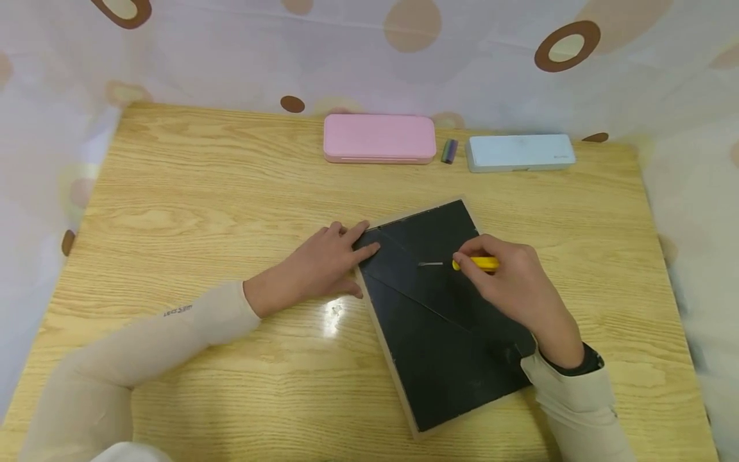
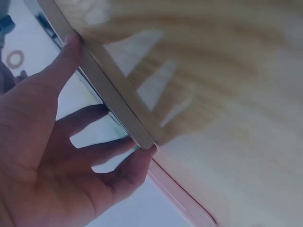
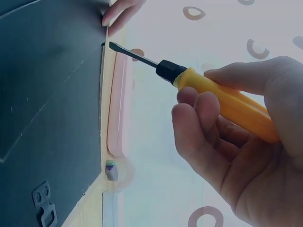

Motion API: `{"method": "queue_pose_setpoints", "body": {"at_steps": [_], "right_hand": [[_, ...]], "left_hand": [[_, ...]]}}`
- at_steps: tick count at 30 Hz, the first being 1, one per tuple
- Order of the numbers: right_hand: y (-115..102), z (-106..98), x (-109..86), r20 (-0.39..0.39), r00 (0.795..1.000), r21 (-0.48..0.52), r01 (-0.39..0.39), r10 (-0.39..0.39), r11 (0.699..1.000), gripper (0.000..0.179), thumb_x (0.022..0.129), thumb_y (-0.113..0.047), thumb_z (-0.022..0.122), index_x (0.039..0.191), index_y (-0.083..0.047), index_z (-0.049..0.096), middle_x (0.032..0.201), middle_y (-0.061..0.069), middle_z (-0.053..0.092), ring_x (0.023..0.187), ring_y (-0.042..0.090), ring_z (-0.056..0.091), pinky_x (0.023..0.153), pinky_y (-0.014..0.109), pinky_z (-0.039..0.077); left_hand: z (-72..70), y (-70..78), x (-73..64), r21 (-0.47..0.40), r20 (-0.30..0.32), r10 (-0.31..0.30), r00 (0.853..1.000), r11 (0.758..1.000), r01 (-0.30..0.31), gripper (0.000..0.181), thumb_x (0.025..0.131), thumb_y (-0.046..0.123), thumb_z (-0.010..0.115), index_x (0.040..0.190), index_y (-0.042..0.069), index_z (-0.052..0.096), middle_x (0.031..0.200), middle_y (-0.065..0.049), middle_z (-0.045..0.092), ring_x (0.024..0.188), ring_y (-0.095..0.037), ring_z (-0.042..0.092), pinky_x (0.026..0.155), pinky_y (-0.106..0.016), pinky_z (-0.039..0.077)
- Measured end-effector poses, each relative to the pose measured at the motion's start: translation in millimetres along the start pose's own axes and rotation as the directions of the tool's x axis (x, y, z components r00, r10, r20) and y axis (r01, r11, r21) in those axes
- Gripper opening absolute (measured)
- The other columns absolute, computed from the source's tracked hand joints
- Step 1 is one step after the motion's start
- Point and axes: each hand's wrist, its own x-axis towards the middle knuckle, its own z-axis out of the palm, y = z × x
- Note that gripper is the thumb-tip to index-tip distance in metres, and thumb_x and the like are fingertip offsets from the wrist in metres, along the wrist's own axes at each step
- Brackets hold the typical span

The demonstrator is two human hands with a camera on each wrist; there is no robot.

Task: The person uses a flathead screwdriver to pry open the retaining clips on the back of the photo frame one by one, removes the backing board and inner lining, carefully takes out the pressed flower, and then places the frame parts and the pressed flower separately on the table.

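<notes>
R hand [image 1: 516,282] grasps the screwdriver [image 1: 484,264] by its yellow handle, blade over the frame's [image 1: 439,359] black back; L hand [image 1: 326,263], fingers spread & not clenched, touches the frame's edge nr its far L corner. Frame lies askew on the table [image 1: 202,192], black side up w/ a metal hanger [image 3: 45,206] on it. Pink case [image 1: 378,136], small block [image 1: 450,151] & blue case [image 1: 522,151] sit in a row, L to R, nr table's far edge.
</notes>
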Motion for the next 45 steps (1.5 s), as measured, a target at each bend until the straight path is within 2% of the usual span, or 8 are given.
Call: {"method": "queue_pose_setpoints", "body": {"at_steps": [10, 16, 20, 25, 32, 38, 42, 45], "right_hand": [[0.8, 0.0, -0.2, -0.002, 1.0, 0.008, -0.009, 0.009, 1.0, 0.011, 0.082, -0.001, 0.08, 0.091, -0.002, 0.073, 0.082, 0.005, 0.072, 0.062, 0.012, 0.058, 0.06, 0.015, 0.045], [-0.2, 0.9, -0.1, 0.016, 1.0, 0.006, -0.02, 0.02, 1.0, 0.01, 0.084, -0.001, 0.079, 0.091, -0.004, 0.073, 0.083, 0.004, 0.072, 0.064, 0.011, 0.059, 0.061, 0.019, 0.048], [-1.3, 2.3, 1.1, 0.032, 0.999, 0.005, -0.026, 0.025, 1.0, 0.009, 0.085, -0.003, 0.078, 0.092, -0.004, 0.073, 0.083, 0.003, 0.072, 0.064, 0.011, 0.058, 0.061, 0.022, 0.05], [-2.4, 4.4, 2.8, 0.044, 0.999, 0.001, -0.026, 0.026, 1.0, 0.008, 0.085, -0.003, 0.078, 0.092, -0.004, 0.073, 0.081, 0.003, 0.071, 0.062, 0.011, 0.056, 0.058, 0.024, 0.049], [-5.0, 8.2, 4.1, 0.102, 0.993, 0.018, -0.057, 0.055, 0.998, 0.008, 0.087, -0.007, 0.077, 0.094, -0.005, 0.073, 0.084, 0.002, 0.071, 0.064, 0.012, 0.054, 0.058, 0.025, 0.048], [-6.4, 11.8, 2.2, 0.149, 0.985, 0.044, -0.094, 0.087, 0.995, 0.008, 0.088, -0.008, 0.077, 0.095, -0.007, 0.073, 0.088, 0.001, 0.072, 0.068, 0.013, 0.055, 0.062, 0.026, 0.048], [-7.6, 14.9, 1.2, 0.174, 0.98, 0.065, -0.106, 0.093, 0.992, 0.008, 0.088, -0.008, 0.076, 0.096, -0.008, 0.073, 0.088, 0.001, 0.071, 0.068, 0.013, 0.054, 0.061, 0.026, 0.047], [-8.6, 18.0, 0.3, 0.191, 0.977, 0.073, -0.113, 0.098, 0.991, 0.009, 0.088, -0.009, 0.076, 0.097, -0.008, 0.073, 0.089, 0.001, 0.071, 0.069, 0.013, 0.054, 0.062, 0.026, 0.047]], "left_hand": [[9.8, 20.9, -7.1, 0.034, -0.106, -0.04, 0.994, 0.998, 0.044, 0.08, 0.078, 0.06, 0.077, 0.14, 0.012, 0.059, 0.139, -0.023, 0.048, 0.089, -0.033, 0.056, 0.072, -0.04, 0.054], [11.9, 29.0, -9.8, 0.04, -0.124, -0.044, 0.991, 0.998, 0.049, 0.068, 0.084, 0.05, 0.077, 0.138, 0.013, 0.06, 0.13, -0.021, 0.052, 0.084, -0.031, 0.055, 0.07, -0.038, 0.053], [13.2, 34.7, -11.3, 0.068, -0.137, -0.036, 0.99, 0.997, 0.045, 0.06, 0.087, 0.044, 0.076, 0.137, 0.013, 0.061, 0.122, -0.019, 0.055, 0.079, -0.028, 0.054, 0.067, -0.035, 0.052], [15.9, 42.1, -12.9, 0.104, -0.154, -0.022, 0.988, 0.994, 0.039, 0.049, 0.092, 0.035, 0.073, 0.134, 0.013, 0.063, 0.112, -0.017, 0.056, 0.07, -0.023, 0.047, 0.06, -0.03, 0.048], [18.4, 53.0, -15.5, 0.144, -0.208, 0.03, 0.978, 0.99, 0.0, 0.039, 0.093, 0.028, 0.072, 0.129, 0.014, 0.066, 0.102, -0.014, 0.056, 0.064, -0.02, 0.042, 0.055, -0.027, 0.043], [16.8, 57.3, -17.7, 0.111, -0.193, 0.084, 0.978, 0.992, -0.063, 0.036, 0.094, 0.027, 0.071, 0.127, 0.016, 0.064, 0.099, -0.012, 0.054, 0.066, -0.02, 0.047, 0.058, -0.027, 0.046], [17.0, 55.3, -18.0, 0.112, -0.172, 0.111, 0.979, 0.989, -0.093, 0.046, 0.09, 0.035, 0.075, 0.131, 0.018, 0.063, 0.1, -0.01, 0.053, 0.072, -0.019, 0.051, 0.06, -0.027, 0.047], [16.9, 51.4, -18.1, 0.105, -0.134, 0.12, 0.984, 0.989, -0.107, 0.053, 0.089, 0.037, 0.076, 0.136, 0.019, 0.061, 0.106, -0.01, 0.053, 0.081, -0.02, 0.053, 0.063, -0.027, 0.046]]}}
